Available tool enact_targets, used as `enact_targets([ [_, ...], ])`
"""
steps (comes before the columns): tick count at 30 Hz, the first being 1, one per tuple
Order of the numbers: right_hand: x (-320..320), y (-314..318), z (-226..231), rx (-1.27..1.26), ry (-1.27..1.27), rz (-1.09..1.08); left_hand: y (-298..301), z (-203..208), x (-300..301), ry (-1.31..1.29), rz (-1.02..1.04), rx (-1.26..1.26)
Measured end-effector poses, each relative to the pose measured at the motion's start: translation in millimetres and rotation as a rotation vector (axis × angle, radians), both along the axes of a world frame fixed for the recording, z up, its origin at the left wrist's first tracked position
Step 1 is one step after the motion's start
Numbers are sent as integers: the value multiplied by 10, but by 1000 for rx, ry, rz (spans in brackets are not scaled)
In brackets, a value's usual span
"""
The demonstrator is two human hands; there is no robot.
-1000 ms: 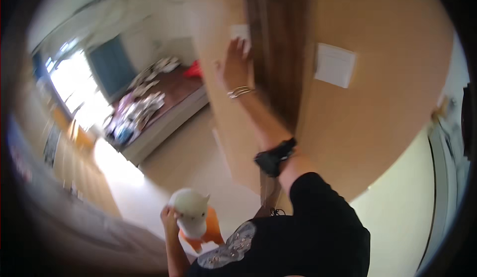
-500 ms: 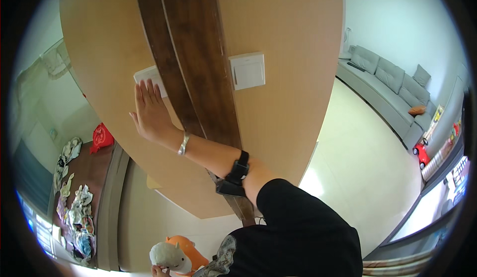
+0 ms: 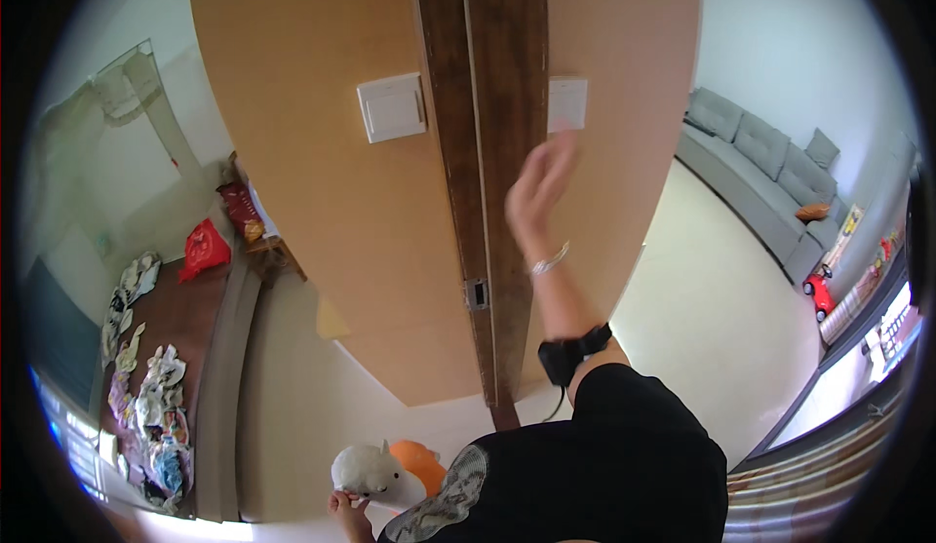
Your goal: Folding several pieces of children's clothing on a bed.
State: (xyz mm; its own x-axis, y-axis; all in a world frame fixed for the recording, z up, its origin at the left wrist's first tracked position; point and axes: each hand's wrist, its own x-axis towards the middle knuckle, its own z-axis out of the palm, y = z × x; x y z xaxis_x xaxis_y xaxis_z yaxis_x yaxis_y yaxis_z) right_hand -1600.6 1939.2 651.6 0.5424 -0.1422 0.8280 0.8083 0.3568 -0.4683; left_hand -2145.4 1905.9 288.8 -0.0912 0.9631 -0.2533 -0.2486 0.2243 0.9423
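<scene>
My right hand (image 3: 542, 187) is raised in front of the dark wooden door frame (image 3: 507, 153), its fingers stretched upward and blurred by motion. The fingertips are just below a white wall switch (image 3: 567, 104) on the right of the frame; I cannot tell whether they touch it. A second white wall switch (image 3: 393, 109) is on the wall left of the frame. Low down, my left hand (image 3: 351, 514) is closed on a plush toy (image 3: 369, 473) with a whitish head and an orange body. A silver bracelet and a black strapped device are on my right arm.
On the left, a bed (image 3: 210, 348) carries scattered clothes (image 3: 156, 407) and a red bag (image 3: 205, 249). A metal strike plate (image 3: 476, 294) is set in the frame. To the right are a grey sofa (image 3: 770, 158), a red toy car (image 3: 819, 294) and a striped cloth (image 3: 829, 494).
My right hand has moved from the left wall switch across the door frame to the right one. The view has shifted, and the plush toy is still in my left hand.
</scene>
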Motion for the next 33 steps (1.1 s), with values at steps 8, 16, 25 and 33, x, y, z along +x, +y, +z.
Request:
enact_targets([
  [8, 1139, -287, 286, -638, -210, -412, 61, -46, -77, 439, -444, 282],
  [16, 1017, -340, 214, -769, -202, -505, 110, 113, -203, -75, -195, -131],
  [25, -1410, 174, -940, -611, -348, 561, 219, 306, -78, -20, -45, 87],
  [33, -3639, 443, -2858, -1854, -584, 1128, 18, 499, 100, -132, -32, 67],
])
